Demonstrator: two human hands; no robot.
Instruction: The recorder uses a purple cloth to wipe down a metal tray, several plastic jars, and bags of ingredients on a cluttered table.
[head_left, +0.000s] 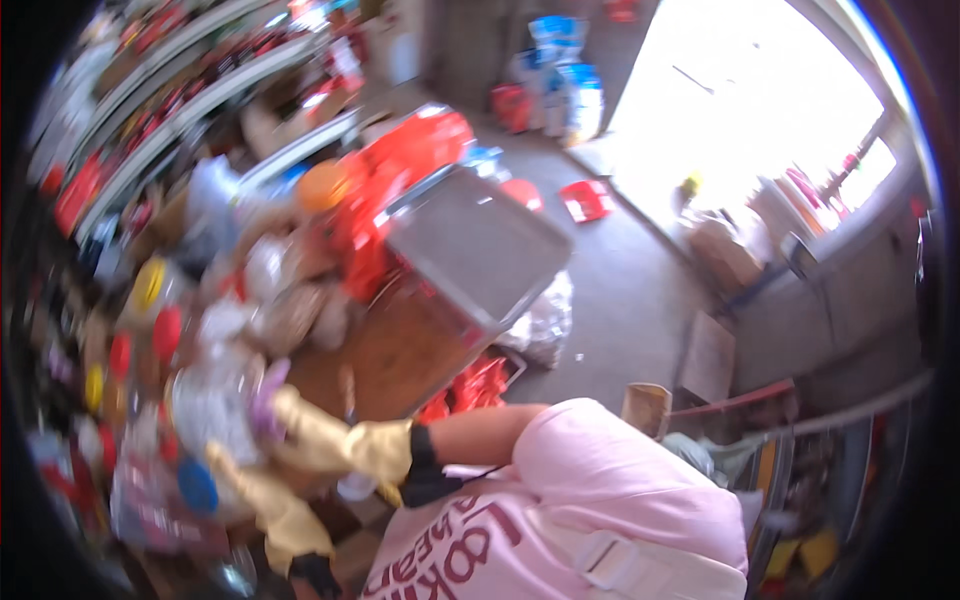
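My two arms reach toward the cluttered left side, in pale yellow sleeves with dark bands. My right hand (268,398), in what looks like a purple glove, is at the side of a large clear plastic jar (212,400). Its fingers are smeared by motion, so I cannot tell whether they grip the jar. Below it, my left hand (222,462) is beside the same jar, near a round blue lid (197,485); its fingers do not show clearly. Red-lidded and yellow-lidded jars (152,285) crowd around them.
A brown tabletop (400,350) lies right of the jars, with a grey metal tray (480,240) and red plastic bags (400,160). Loaded shelves (200,100) line the far left. A red container (586,201) stands on the floor (630,290), near a bright doorway (740,90).
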